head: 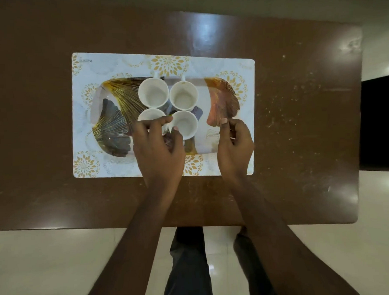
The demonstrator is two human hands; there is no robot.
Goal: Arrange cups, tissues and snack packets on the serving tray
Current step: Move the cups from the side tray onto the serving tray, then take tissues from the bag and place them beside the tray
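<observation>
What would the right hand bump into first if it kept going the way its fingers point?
Probably the tray. The right hand points up and away from the person, its fingertips over the tray's orange leaf end. No cup stands in that line; the nearest cup sits off to the left. How high the hand is above the tray is unclear.

Oval tray, white with gold, grey and orange fan-leaf print, lies lengthwise on a mat. Four white cups stand upright, mouths up and empty, clustered two by two at its centre: far-left cup, far-right cup, near-left cup partly hidden, near-right cup. Far pair's handles point away.
</observation>
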